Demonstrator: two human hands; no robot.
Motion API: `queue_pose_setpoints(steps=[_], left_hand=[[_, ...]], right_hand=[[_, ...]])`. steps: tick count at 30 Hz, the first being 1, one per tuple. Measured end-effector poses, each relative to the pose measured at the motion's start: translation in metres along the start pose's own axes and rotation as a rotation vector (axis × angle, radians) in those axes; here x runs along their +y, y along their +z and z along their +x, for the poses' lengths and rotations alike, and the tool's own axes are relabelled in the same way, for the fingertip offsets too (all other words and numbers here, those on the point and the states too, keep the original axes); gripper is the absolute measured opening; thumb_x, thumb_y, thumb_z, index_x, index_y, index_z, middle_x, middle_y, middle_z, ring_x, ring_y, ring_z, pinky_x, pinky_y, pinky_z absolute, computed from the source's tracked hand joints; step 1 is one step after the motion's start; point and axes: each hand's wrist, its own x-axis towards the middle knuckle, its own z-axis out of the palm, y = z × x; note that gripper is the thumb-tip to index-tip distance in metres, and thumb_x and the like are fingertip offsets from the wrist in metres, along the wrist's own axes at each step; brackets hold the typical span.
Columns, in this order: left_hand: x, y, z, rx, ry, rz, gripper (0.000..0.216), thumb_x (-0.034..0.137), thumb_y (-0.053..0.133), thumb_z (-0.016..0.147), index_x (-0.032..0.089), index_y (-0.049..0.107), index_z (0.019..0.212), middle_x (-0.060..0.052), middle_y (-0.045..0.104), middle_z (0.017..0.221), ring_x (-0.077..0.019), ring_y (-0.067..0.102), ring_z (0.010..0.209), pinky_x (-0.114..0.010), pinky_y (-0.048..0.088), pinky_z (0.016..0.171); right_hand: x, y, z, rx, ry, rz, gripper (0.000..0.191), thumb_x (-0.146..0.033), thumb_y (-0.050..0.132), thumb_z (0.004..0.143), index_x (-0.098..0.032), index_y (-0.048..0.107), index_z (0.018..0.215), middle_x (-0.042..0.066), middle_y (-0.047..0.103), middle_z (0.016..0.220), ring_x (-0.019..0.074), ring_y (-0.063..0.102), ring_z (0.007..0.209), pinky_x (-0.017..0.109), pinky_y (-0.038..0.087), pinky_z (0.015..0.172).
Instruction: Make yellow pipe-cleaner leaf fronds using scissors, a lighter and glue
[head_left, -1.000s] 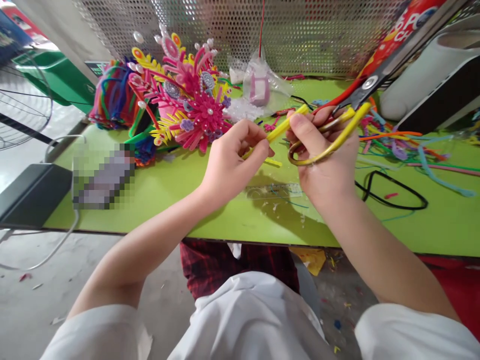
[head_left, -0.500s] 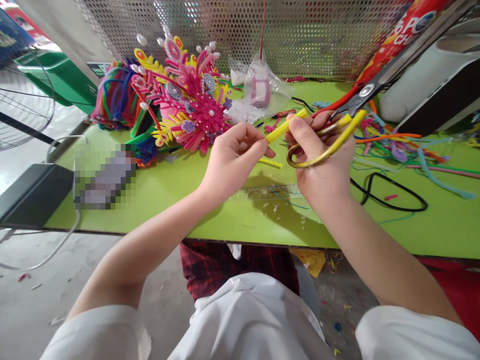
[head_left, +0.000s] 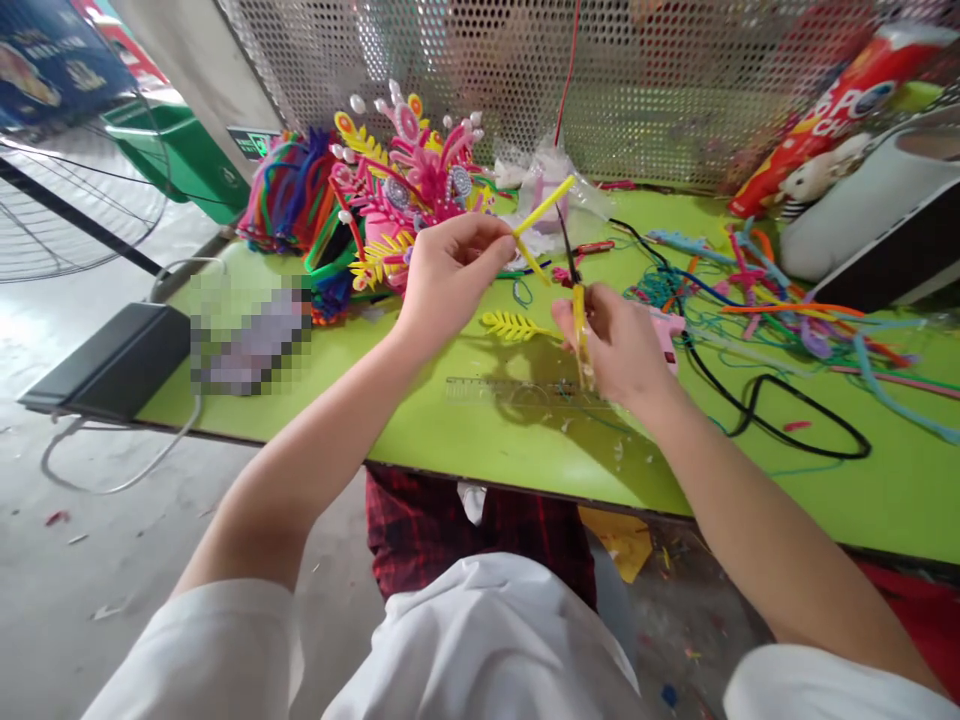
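My left hand (head_left: 450, 275) is closed in a pinch on a yellow pipe cleaner (head_left: 541, 210) that sticks up to the right. My right hand (head_left: 619, 345) grips yellow-handled scissors (head_left: 579, 320), whose dark blades point up toward the pipe cleaner. Both hands hover over the green table (head_left: 420, 420). A yellow leaf-shaped piece (head_left: 514, 325) lies flat between the hands. A clear ruler (head_left: 517, 390) rests on the table below them.
A pink and yellow pipe-cleaner flower ornament (head_left: 409, 190) and a bundle of coloured pipe cleaners (head_left: 285, 195) stand at the back left. Loose pipe cleaners (head_left: 780, 300) and a black cord (head_left: 787, 400) spread on the right. A perforated metal screen (head_left: 525, 70) backs the table. A fan (head_left: 67, 200) stands left.
My right hand let go of the pipe cleaner and turned the scissors blades upright, lower over the table. My left hand lifted the pipe cleaner. The camera view shifted left and down.
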Motion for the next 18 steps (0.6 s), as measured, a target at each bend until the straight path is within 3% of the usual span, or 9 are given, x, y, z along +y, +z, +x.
queue_pose_setpoints(steps=[5, 12, 18], left_hand=[[0.004, 0.005, -0.006, 0.023, -0.013, 0.059, 0.009, 0.016, 0.074, 0.084, 0.020, 0.075, 0.076, 0.002, 0.065, 0.065, -0.0070, 0.055, 0.053, -0.022, 0.039, 0.050], [0.001, 0.003, -0.001, 0.050, -0.124, -0.088, 0.012, 0.017, 0.072, 0.086, 0.020, 0.076, 0.075, 0.002, 0.064, 0.061, -0.0084, 0.055, 0.053, -0.023, 0.044, 0.054], [0.004, 0.005, -0.007, 0.007, -0.038, 0.126, 0.007, 0.018, 0.072, 0.081, 0.021, 0.075, 0.076, 0.000, 0.069, 0.067, -0.0109, 0.056, 0.057, -0.026, 0.042, 0.056]], right_hand=[[-0.002, 0.008, -0.002, 0.008, -0.030, -0.046, 0.052, -0.066, 0.068, 0.089, -0.023, 0.045, 0.073, -0.002, 0.048, 0.060, 0.0117, 0.038, 0.056, 0.031, 0.028, 0.058], [0.003, 0.009, -0.005, 0.054, -0.064, -0.024, 0.052, -0.065, 0.067, 0.090, -0.023, 0.043, 0.071, -0.002, 0.046, 0.059, 0.0128, 0.040, 0.056, 0.031, 0.027, 0.059], [-0.002, 0.013, -0.007, -0.008, -0.070, -0.113, 0.041, -0.053, 0.072, 0.089, -0.022, 0.050, 0.072, -0.002, 0.053, 0.060, 0.0125, 0.042, 0.055, 0.031, 0.030, 0.059]])
